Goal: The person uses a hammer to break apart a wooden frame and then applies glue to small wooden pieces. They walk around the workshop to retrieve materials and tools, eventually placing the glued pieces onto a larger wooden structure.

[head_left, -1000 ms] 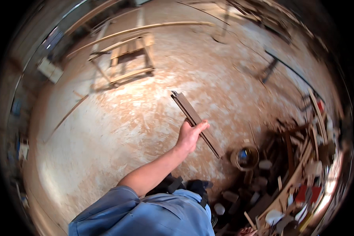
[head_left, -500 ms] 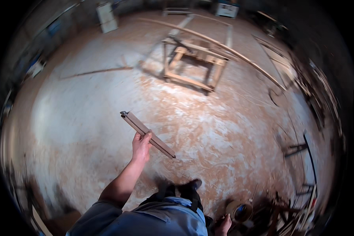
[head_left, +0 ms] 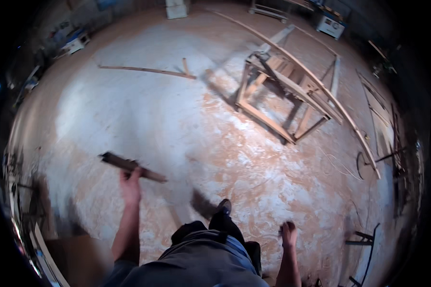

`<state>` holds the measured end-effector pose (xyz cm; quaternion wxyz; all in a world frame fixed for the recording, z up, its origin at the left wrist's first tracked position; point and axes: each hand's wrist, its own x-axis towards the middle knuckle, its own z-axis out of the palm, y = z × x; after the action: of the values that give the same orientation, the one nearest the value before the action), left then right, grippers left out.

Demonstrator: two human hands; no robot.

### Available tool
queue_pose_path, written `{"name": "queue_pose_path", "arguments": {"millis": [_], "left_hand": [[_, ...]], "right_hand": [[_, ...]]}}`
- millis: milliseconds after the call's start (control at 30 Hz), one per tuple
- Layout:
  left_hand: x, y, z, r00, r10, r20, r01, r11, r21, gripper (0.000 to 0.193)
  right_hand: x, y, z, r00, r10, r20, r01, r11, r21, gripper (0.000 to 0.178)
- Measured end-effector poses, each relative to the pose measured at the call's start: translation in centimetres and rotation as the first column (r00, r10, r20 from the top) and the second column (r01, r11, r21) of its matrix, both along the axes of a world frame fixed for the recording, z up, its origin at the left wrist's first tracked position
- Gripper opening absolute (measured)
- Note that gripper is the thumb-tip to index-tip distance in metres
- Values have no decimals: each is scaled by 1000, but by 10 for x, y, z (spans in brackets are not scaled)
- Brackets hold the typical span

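Note:
My left hand (head_left: 130, 185) is wrapped round a brown grooved wooden bar (head_left: 153, 175), held out over the floor at the left. The bar tilts down to the right, and its far left end looks dark; motion smears its details. Apart from it, my right hand (head_left: 289, 234) hangs at the right of my body with its fingers curled in. A dark patch shows beside those fingers, but whether they hold anything cannot be made out.
Ahead to the right stands a wooden workbench frame (head_left: 266, 122) with a long curved strip (head_left: 316, 79) across it. A thin wooden piece (head_left: 148, 71) lies on the floor ahead left. A black metal stand (head_left: 371, 248) is at the lower right, a brown board (head_left: 79, 260) at the lower left.
The view has turned left, so the bench now appears farther right and closer. My left hand has moved left with the bar, which lies flatter. My right hand has come up into fuller view.

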<state>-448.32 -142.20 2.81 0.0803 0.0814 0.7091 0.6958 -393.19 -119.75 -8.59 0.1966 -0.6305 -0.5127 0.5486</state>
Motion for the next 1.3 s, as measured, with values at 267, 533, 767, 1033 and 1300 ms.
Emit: {"name": "queue_pose_path", "arguments": {"millis": [267, 533, 767, 1033, 1300], "left_hand": [[-83, -13, -22, 964, 264, -9, -264, 964, 9, 35], [-218, 30, -60, 893, 439, 100, -435, 899, -53, 29], [-364, 139, -6, 907, 392, 153, -405, 912, 62, 34], [-533, 273, 7, 929, 333, 159, -338, 941, 5, 27], [-704, 350, 1, 912, 345, 222, -348, 937, -25, 33]], "right_hand": [[-271, 299, 52, 822, 236, 518, -509, 714, 482, 46], [-404, 504, 9, 621, 68, 780, -641, 616, 457, 68], [-453, 573, -19, 343, 151, 927, -572, 817, 78, 78], [-504, 604, -19, 291, 145, 946, -424, 906, -9, 56], [-540, 572, -29, 589, 55, 806, -318, 933, 168, 34]]}}
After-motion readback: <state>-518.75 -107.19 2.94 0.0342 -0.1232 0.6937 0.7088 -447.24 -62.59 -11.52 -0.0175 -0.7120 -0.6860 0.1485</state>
